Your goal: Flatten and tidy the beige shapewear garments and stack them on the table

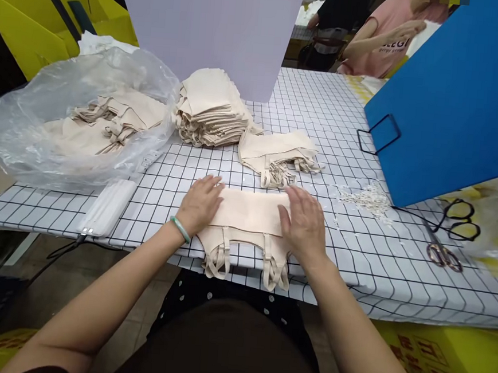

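- Dark shirt [219, 351] fills the bottom centre of the frame, with dotted trousers [171, 301] showing beside it.
- Beige piece [249, 212] lies flat at the centre, on the checked cloth [336, 118], its straps [226, 248] towards the cloth's near edge.
- Left hand [200, 205], palm down with fingers loosely extended, rests on the piece's left end; a green bangle [180, 229] circles the wrist.
- Right hand [306, 222] lies palm down on the right end, fingers extended, thumb spread inwards; neither hand visibly grips, though whether the hidden undersides pinch the fabric I cannot tell.
- Just above centre, a second piece [282, 146] lies with bunched straps, touching a tall stack [212, 103] of beige pieces.
- At left, a clear bag [26, 111] holds more beige fabric [129, 114]; a white power strip [108, 207] sits below.
- Right of centre, white scraps [371, 199] lie near a blue board [453, 110], with scissors [444, 256] and black-handled scissors [459, 220] further right.
- At upper right, a person in pink [386, 25] holds something white.
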The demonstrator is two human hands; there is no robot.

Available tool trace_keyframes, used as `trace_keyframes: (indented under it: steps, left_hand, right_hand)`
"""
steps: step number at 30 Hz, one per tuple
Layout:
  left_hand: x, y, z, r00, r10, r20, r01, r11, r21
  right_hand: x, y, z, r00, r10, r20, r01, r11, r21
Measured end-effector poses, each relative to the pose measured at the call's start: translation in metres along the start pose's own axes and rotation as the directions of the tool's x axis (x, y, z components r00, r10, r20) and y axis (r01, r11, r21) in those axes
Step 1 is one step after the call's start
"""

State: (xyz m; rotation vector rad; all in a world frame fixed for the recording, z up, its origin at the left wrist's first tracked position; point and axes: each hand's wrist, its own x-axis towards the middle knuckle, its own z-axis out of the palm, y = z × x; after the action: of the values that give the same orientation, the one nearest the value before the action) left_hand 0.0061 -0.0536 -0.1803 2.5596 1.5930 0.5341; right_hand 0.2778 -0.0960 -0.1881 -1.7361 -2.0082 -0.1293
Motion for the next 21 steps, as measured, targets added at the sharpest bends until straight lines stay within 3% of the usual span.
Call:
trace_keyframes:
  steps: [3, 5, 7, 10, 11, 13, 16, 18, 21]
  left_hand:
    - [0.004, 0.006, 0.012, 0.971, 0.057, 0.233, -0.072, 0.996, 0.055]
    - [0.004, 0.005, 0.013, 0.958, 0.034, 0.286, -0.049, 0.998, 0.043]
    - [-0.004, 0.008, 0.006, 0.982, 0.034, 0.187, -0.028, 0.999, -0.032]
    - [-0.038, 0.027, -0.014, 0.997, -0.043, -0.070, 0.022, 0.959, -0.283]
    - [-0.054, 0.036, -0.021, 0.991, -0.104, -0.087, 0.062, 0.919, -0.390]
    - [-0.086, 0.056, -0.029, 0.971, -0.223, 0.081, 0.228, 0.778, -0.586]
    - [-0.122, 0.077, -0.027, 0.879, -0.309, 0.364, 0.478, 0.566, -0.672]
    - [-0.133, 0.082, -0.020, 0.828, -0.328, 0.455, 0.559, 0.536, -0.632]
    - [-0.135, 0.083, -0.013, 0.788, -0.293, 0.541, 0.587, 0.619, -0.521]
  right_hand:
    - [0.007, 0.004, 0.008, 0.942, -0.056, 0.332, 0.063, 0.998, -0.008]
    - [0.009, 0.010, 0.014, 0.881, -0.002, 0.473, 0.020, 0.999, -0.032]
    - [0.009, 0.014, 0.018, 0.869, 0.027, 0.494, -0.001, 0.999, -0.052]
    - [0.012, 0.008, 0.012, 0.923, -0.029, 0.383, 0.051, 0.998, -0.046]
    - [0.015, 0.002, 0.009, 0.933, -0.084, 0.350, 0.097, 0.995, -0.018]
    - [0.025, -0.016, 0.004, 0.908, -0.241, 0.343, 0.222, 0.970, 0.095]
    - [0.043, -0.047, 0.005, 0.777, -0.474, 0.415, 0.362, 0.875, 0.322]
    - [0.051, -0.064, 0.013, 0.691, -0.560, 0.457, 0.390, 0.821, 0.417]
    - [0.054, -0.078, 0.028, 0.610, -0.603, 0.514, 0.405, 0.795, 0.452]
